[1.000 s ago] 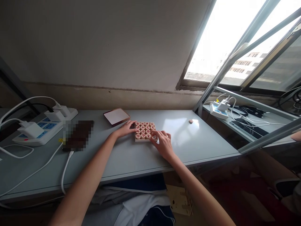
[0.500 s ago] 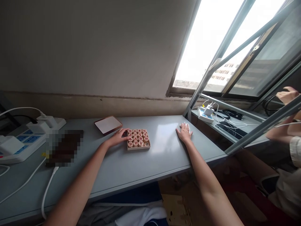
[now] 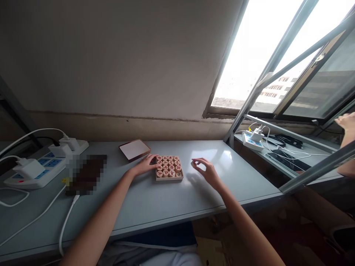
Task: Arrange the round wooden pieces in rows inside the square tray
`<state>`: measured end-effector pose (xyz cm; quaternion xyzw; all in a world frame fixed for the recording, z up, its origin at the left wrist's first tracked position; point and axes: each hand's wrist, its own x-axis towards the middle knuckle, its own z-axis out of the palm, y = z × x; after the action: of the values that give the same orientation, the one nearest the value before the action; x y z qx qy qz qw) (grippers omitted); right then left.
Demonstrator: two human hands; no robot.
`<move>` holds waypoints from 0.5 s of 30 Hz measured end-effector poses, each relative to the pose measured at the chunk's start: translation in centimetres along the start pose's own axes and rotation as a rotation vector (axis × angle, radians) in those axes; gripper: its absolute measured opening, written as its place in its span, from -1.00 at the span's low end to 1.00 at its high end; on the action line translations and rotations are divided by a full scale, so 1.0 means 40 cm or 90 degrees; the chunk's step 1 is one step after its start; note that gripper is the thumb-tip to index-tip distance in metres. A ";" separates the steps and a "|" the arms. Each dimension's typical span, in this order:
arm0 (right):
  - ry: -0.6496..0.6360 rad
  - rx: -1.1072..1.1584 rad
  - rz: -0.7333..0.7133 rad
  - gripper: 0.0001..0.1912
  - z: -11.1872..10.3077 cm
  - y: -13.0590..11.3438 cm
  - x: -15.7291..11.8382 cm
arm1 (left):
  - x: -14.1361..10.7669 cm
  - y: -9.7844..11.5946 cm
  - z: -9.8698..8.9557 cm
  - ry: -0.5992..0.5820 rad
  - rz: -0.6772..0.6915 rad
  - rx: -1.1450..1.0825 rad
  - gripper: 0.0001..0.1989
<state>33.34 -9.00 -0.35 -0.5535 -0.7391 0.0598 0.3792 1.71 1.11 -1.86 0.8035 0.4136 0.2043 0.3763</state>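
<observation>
A shallow box (image 3: 169, 178) filled with rows of round wooden pieces marked with red characters lies on the grey desk. My left hand (image 3: 145, 165) rests at the box's left side, fingers apart, touching its edge. Right of the box, my right hand (image 3: 205, 170) is raised over the desk with thumb and fingertips pinched together. A small object seems to be between those fingertips, too small to name. Behind my left hand lies the box lid (image 3: 135, 150), its pale inside facing up.
Power strips with white plugs (image 3: 44, 166) and cables lie at the left, beside a pixelated dark object (image 3: 87, 174). A metal frame post (image 3: 249, 94) rises at the desk's right end. Beyond it are another power strip (image 3: 252, 142), cables and a person's hand (image 3: 346, 121).
My right hand has lifted off the desk, moved left toward the box and closed its fingertips. The view has shifted slightly; my left hand stays at the box.
</observation>
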 end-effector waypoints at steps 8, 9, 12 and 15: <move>-0.031 -0.102 -0.056 -0.79 0.087 -0.144 -0.030 | -0.012 0.012 -0.007 0.012 -0.013 0.022 -0.28; -0.030 -0.108 -0.057 -0.80 0.089 -0.142 -0.030 | -0.013 0.013 -0.007 0.013 -0.012 0.024 -0.29; -0.028 -0.109 -0.059 -0.80 0.087 -0.135 -0.033 | -0.010 0.011 -0.003 0.032 -0.008 0.027 -0.34; -0.032 -0.105 -0.063 -0.82 0.083 -0.133 -0.038 | 0.003 0.007 0.003 0.089 0.028 0.025 -0.44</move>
<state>27.31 -11.25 -0.74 -0.5443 -0.7770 -0.0063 0.3161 2.00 1.03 -1.73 0.8033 0.4249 0.2601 0.3263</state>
